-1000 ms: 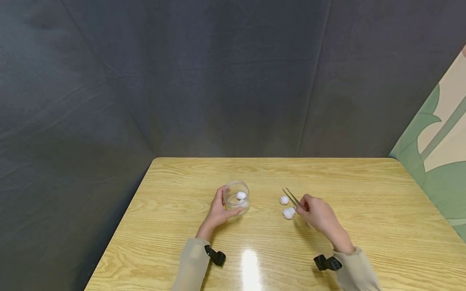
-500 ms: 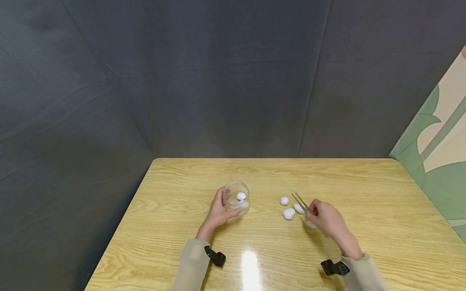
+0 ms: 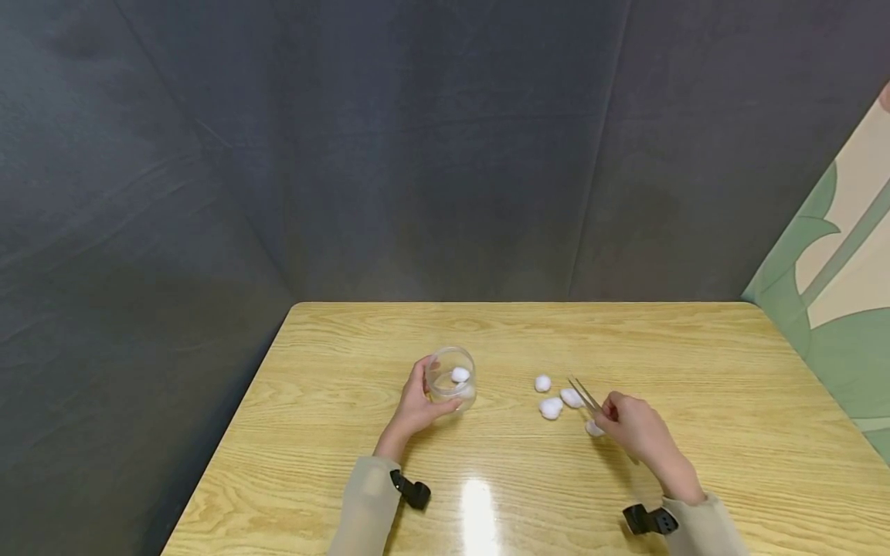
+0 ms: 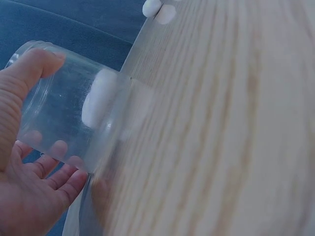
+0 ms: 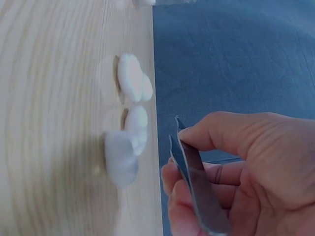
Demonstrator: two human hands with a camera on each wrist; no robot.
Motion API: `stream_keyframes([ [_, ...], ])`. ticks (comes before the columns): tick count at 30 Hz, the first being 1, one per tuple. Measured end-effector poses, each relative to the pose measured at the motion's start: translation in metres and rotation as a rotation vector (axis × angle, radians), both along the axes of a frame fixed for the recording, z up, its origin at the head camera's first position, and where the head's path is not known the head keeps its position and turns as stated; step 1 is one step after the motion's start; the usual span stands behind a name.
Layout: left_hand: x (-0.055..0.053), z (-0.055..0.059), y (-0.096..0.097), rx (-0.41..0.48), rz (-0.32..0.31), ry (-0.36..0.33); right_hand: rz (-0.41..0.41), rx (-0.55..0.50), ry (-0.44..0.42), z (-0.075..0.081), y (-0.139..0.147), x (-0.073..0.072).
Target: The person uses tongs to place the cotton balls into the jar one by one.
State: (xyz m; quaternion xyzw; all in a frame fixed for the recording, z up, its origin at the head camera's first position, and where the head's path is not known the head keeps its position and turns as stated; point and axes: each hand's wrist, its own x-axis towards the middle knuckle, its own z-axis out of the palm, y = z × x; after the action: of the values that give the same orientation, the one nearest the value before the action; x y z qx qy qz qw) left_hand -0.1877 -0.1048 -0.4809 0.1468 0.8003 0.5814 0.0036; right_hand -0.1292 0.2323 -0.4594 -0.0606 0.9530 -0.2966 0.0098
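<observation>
My left hand (image 3: pixel 416 407) holds a clear, open-topped jar (image 3: pixel 438 390) on the table, thumb on one side and fingers on the other. White cotton balls (image 3: pixel 460 374) lie inside the jar. In the right wrist view, my right hand (image 5: pixel 266 162) pinches metal tweezers (image 5: pixel 202 191) between thumb and fingers. The tweezers' tips are apart with nothing between them. In the head view they point forward and left, above the table near several loose cotton balls (image 3: pixel 552 408). The nearest cotton ball (image 3: pixel 594 428) is partly hidden by the right hand.
The wood-grain table (image 3: pixel 334 363) has its far edge against a dark cloth backdrop (image 3: pixel 431 154). A patterned green and cream surface (image 3: pixel 834 309) lies beyond the right edge. Each wrist wears a black camera strap (image 3: pixel 412 489).
My right hand has moved right and slightly toward me with the tweezers, uncovering more cotton balls. The left hand and the jar have stayed in place.
</observation>
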Motion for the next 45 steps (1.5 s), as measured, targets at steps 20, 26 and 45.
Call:
stream_keyframes([
  [20, -0.019, -0.039, -0.004, -0.005, 0.032, -0.001, 0.004, 0.045, -0.062, -0.008, 0.003, 0.003],
  [26, -0.019, -0.039, -0.005, -0.011, 0.028, 0.007, 0.008, 0.081, -0.067, -0.009, 0.001, 0.002],
  [45, -0.001, 0.001, -0.002, -0.020, -0.019, -0.010, 0.016, 0.078, -0.023, -0.005, -0.003, 0.002],
])
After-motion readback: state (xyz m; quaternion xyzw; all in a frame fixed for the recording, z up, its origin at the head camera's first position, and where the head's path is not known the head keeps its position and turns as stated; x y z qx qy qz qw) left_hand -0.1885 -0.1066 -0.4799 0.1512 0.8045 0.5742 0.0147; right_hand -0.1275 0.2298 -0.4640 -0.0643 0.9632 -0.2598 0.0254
